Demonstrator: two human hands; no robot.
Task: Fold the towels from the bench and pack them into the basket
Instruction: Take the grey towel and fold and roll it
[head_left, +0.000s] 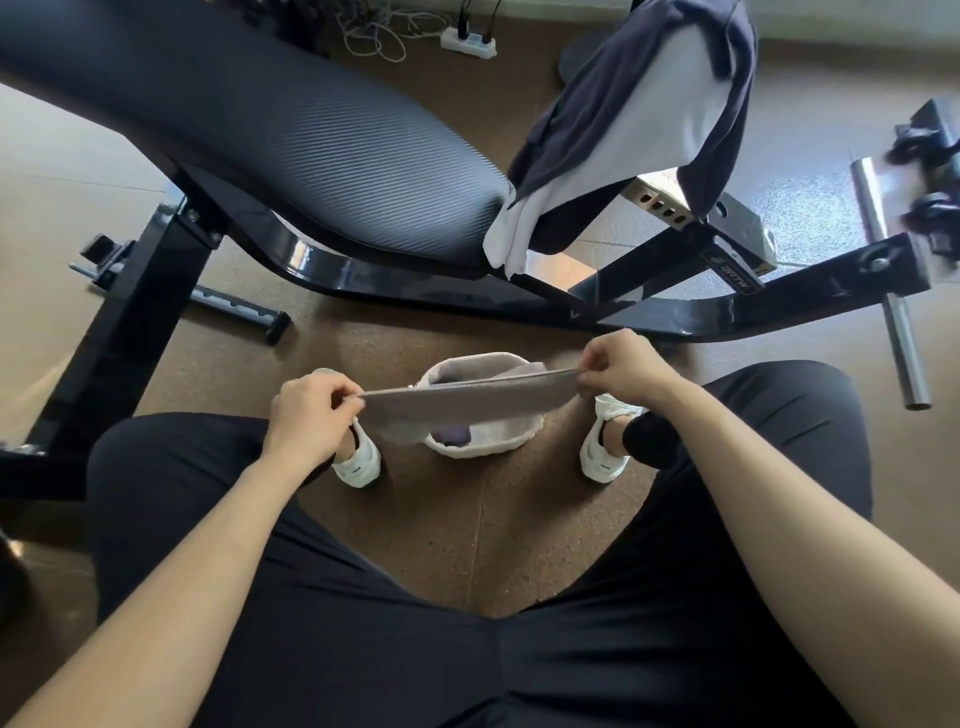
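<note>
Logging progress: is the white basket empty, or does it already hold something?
Not empty: a purple cloth lies inside the basket, partly hidden by the grey towel.

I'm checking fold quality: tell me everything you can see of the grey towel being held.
The grey cloth towel is held as a flat band, stretched taut between both hands. The left hand pinches one end and the right hand pinches the other, slightly higher. It hangs over the white woven basket on the floor, hiding part of it.
</note>
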